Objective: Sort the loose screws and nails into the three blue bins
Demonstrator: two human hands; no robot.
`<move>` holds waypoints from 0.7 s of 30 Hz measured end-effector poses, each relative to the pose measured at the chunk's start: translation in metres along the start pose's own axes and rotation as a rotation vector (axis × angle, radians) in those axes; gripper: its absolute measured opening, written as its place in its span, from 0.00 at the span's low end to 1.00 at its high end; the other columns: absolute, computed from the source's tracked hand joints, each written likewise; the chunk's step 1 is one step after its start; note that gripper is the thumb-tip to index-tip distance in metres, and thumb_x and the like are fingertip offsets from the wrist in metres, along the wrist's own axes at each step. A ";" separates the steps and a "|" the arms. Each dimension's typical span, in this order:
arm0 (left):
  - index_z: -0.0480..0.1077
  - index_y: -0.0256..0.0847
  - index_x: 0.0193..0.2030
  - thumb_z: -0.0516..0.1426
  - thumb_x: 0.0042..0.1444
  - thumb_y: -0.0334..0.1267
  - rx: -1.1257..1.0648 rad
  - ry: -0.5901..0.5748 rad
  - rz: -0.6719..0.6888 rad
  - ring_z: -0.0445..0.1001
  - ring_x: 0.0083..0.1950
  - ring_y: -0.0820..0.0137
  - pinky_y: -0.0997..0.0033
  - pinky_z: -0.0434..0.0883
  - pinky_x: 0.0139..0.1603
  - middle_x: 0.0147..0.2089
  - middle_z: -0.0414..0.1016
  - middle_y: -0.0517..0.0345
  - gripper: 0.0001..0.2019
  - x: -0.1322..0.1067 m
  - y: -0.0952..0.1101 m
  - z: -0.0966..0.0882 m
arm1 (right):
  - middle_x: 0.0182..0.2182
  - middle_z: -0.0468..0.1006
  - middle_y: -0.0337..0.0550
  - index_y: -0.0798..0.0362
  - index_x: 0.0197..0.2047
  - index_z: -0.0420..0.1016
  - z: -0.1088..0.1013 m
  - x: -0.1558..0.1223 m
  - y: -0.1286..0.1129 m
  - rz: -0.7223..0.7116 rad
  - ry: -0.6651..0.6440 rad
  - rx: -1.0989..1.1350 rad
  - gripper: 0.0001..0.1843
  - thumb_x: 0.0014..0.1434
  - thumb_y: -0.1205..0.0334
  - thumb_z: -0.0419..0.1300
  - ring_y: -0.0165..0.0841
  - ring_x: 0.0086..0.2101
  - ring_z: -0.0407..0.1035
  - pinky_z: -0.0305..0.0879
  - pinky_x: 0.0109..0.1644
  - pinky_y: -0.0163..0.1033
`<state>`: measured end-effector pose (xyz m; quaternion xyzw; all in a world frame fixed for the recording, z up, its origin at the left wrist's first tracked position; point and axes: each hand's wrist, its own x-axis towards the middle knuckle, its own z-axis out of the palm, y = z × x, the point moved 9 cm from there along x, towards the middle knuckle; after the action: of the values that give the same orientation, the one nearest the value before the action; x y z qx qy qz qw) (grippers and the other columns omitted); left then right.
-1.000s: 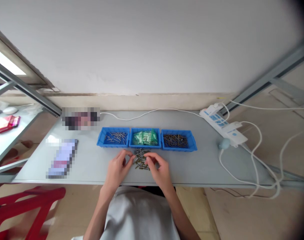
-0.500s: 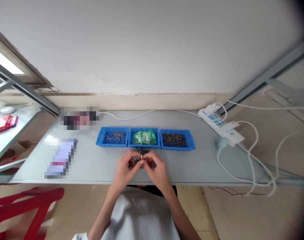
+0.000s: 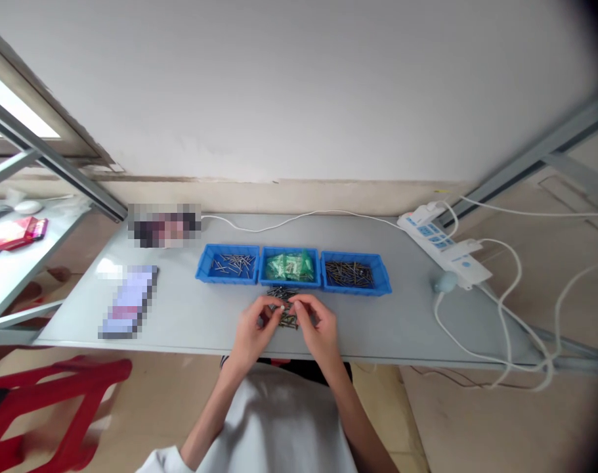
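My left hand (image 3: 253, 327) is closed in a pinch, with a small white piece (image 3: 281, 307) between thumb and forefinger. Just to its right, my right hand (image 3: 319, 326) has its thumb and forefinger close together at the tips; whatever they hold is too small to make out. Both hands hover over a loose pile of screws (image 3: 289, 322) on the grey table, partly hidden by the fingers. Behind the pile stand three blue bins: the left bin (image 3: 200, 274) with silver screws, the middle bin (image 3: 264, 279) with green-and-white plastic packets, the right bin (image 3: 381, 279) with darker, bronze-coloured screws.
At the right end of the table (image 3: 377, 328) lies a white power strip (image 3: 446, 246) with plugs and looping cables. A blurred-out phone-like slab (image 3: 128, 302) and another blurred object (image 3: 165, 226) are on the left. A red stool (image 3: 77, 394) stands below left.
My fingertips have come apart: the right hand has drawn a little to the right, away from the left, which keeps the small white piece. The camera view has shifted slightly.
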<state>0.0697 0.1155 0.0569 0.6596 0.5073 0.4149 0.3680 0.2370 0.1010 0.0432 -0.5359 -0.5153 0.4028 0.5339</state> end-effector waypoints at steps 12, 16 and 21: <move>0.77 0.43 0.42 0.61 0.64 0.38 0.008 -0.011 0.008 0.72 0.26 0.75 0.76 0.71 0.30 0.40 0.85 0.56 0.04 0.000 -0.006 0.004 | 0.29 0.81 0.42 0.49 0.43 0.82 -0.001 0.001 0.004 0.012 0.030 0.032 0.15 0.72 0.50 0.59 0.35 0.31 0.75 0.70 0.35 0.37; 0.70 0.42 0.42 0.62 0.65 0.43 -0.092 0.107 -0.049 0.71 0.24 0.76 0.76 0.71 0.29 0.39 0.86 0.54 0.08 0.001 -0.007 -0.014 | 0.29 0.81 0.42 0.49 0.44 0.83 -0.001 0.001 0.008 0.022 0.028 0.036 0.14 0.72 0.50 0.60 0.35 0.30 0.74 0.69 0.35 0.37; 0.66 0.43 0.39 0.64 0.64 0.44 -0.139 0.287 -0.031 0.71 0.24 0.76 0.75 0.70 0.29 0.42 0.85 0.54 0.12 0.026 0.003 -0.064 | 0.29 0.81 0.41 0.49 0.44 0.82 0.000 0.000 0.009 0.043 0.017 0.036 0.14 0.72 0.50 0.60 0.34 0.29 0.72 0.67 0.34 0.37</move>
<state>0.0154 0.1447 0.0890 0.5584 0.5351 0.5333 0.3427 0.2385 0.1019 0.0345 -0.5403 -0.4919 0.4188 0.5391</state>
